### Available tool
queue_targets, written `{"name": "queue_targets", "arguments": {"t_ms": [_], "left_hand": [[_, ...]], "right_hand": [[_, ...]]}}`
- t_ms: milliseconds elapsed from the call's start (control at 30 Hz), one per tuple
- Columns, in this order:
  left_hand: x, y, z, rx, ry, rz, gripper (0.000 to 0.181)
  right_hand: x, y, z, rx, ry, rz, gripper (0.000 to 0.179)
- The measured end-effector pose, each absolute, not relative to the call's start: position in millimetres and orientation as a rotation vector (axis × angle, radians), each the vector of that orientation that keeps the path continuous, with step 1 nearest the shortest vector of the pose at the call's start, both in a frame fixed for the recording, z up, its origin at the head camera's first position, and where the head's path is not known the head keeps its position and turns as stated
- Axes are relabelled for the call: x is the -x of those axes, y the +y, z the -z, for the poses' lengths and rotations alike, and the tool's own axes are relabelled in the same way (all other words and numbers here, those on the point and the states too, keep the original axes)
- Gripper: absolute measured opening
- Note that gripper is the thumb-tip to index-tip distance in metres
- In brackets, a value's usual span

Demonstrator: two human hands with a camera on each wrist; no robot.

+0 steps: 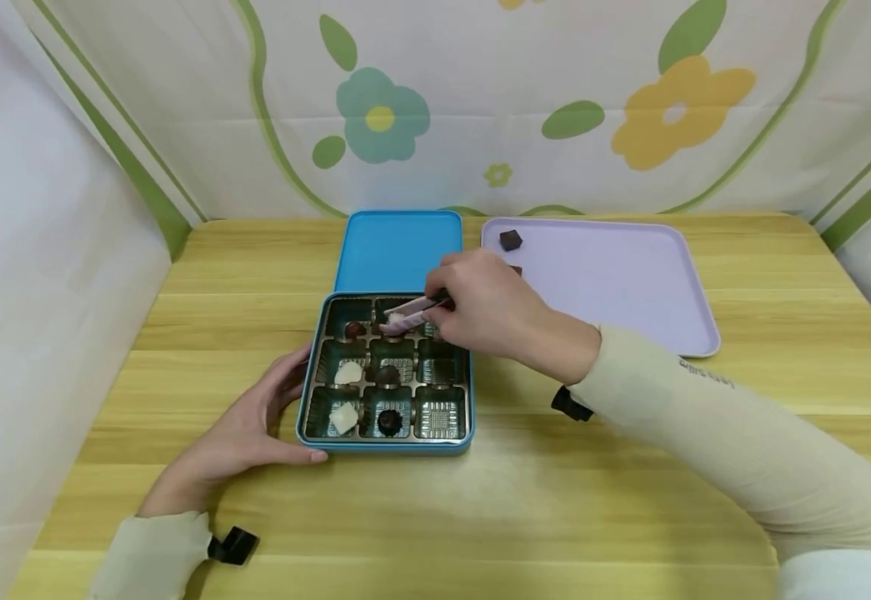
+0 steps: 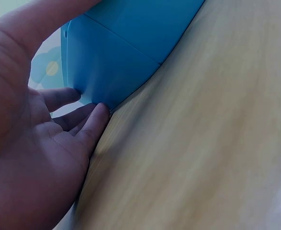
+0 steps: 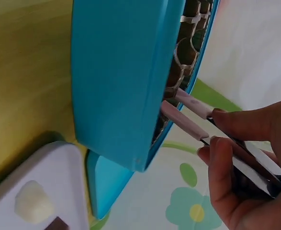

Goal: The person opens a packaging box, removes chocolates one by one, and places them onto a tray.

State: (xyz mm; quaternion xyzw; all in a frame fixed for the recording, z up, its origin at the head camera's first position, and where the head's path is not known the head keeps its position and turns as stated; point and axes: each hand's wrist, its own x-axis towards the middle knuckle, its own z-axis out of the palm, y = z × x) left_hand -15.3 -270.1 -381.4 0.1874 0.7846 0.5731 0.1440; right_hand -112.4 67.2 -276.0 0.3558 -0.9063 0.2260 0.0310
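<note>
A blue tin (image 1: 397,448) stands on the table, its gold insert divided into several compartments. Inside lie a brown chocolate (image 1: 354,330) at back left, a white chocolate (image 1: 348,372) and a brown chocolate (image 1: 387,375) in the middle row, and a white chocolate (image 1: 343,418) and a dark ridged chocolate (image 1: 389,422) in front. My right hand (image 1: 483,304) pinches small tongs (image 3: 190,124) with pale pink tips. These tips reach into the back middle compartment, around a small whitish piece (image 1: 396,317). My left hand (image 1: 247,421) holds the tin's front left corner, thumb along the front, fingers against the left side.
Behind the tin lies its blue lid (image 1: 401,242). A lilac tray (image 1: 608,267) at the right carries a dark square chocolate (image 1: 511,240); a white chocolate (image 3: 33,202) on it shows in the right wrist view. Patterned cloth (image 1: 473,108) hangs behind the table.
</note>
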Motion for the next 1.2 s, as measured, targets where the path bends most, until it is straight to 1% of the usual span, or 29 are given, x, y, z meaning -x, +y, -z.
{"name": "queue_targets", "arguments": {"t_ms": [167, 400, 533, 700, 900, 1033, 1200], "left_hand": [[18.0, -269.2, 382.0, -0.534, 2.257, -1.643, 0.128], [21.8, -271.2, 380.6, -0.566, 2.236, -1.627, 0.128], [24.1, -273.6, 379.3, -0.563, 2.232, -1.616, 0.129], [24.8, -276.6, 379.4, -0.588, 2.255, -1.607, 0.129], [11.7, -280.8, 380.9, -0.586, 2.290, -1.618, 0.129], [8.9, -280.6, 379.9, -0.578, 2.280, -1.632, 0.129], [9.0, -280.2, 378.1, -0.568, 2.283, -1.634, 0.129]], "right_hand": [[114.2, 85.6, 286.8, -0.911, -2.747, -0.985, 0.011], [102.5, 113.1, 315.2, -0.437, -2.711, -1.469, 0.015], [96.4, 122.2, 327.1, -0.238, -2.696, -1.712, 0.019], [95.1, 126.4, 336.2, -0.143, -2.635, -1.898, 0.021], [98.0, 130.6, 342.8, -0.129, -2.540, -2.080, 0.024], [102.3, 143.3, 342.3, -0.088, -2.424, -2.117, 0.025], [112.1, 165.8, 338.5, 0.008, -2.305, -2.088, 0.018]]}}
